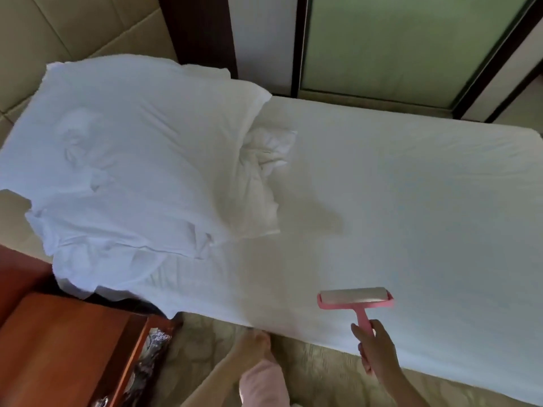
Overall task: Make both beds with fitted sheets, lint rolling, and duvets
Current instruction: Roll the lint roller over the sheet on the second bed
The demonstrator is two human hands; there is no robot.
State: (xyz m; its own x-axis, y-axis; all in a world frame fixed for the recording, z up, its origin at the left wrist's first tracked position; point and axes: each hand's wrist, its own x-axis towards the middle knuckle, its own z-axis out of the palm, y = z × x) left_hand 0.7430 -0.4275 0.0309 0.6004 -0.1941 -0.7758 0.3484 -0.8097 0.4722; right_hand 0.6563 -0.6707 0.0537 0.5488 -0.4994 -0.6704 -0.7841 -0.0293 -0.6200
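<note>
A bed with a smooth white fitted sheet (411,201) fills most of the view. At its head lie white pillows (141,136) under a crumpled loose white cloth (97,259) that hangs over the near corner. My right hand (376,348) grips the handle of a pink lint roller (355,298), whose white roll rests on the sheet near the bed's front edge. My left hand (251,343) is at the front edge of the mattress, touching the sheet's border. It is blurred, so how its fingers lie is unclear.
A reddish wooden nightstand (58,348) stands at the lower left beside the bed's head. A padded beige headboard (58,30) is behind the pillows. A frosted glass door (411,39) with dark frames is beyond the bed. Patterned carpet (323,374) lies under me.
</note>
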